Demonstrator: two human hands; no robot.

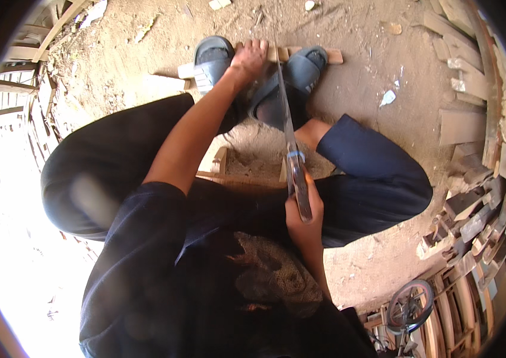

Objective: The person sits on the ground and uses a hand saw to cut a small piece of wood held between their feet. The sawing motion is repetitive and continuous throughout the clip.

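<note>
My right hand (306, 206) is wrapped round the handle of a handsaw (288, 122), low in front of my body. The narrow blade points away from me, and its far part crosses a wooden strip (333, 56) between my feet. My left hand (249, 58) presses on that strip just left of the blade, fingers curled over its far side. Two dark slide sandals, the left sandal (214, 51) and the right sandal (306, 68), rest on the strip on either side of the hand and blade. How deep the blade sits in the wood cannot be made out.
I sit low over sandy ground (360, 89), knees spread, with part of a wooden seat (223, 161) showing beneath me. Stacked wood offcuts (464, 128) line the right side. A small wheel (409, 305) stands at the lower right. Wooden slats (14, 86) edge the bright left side.
</note>
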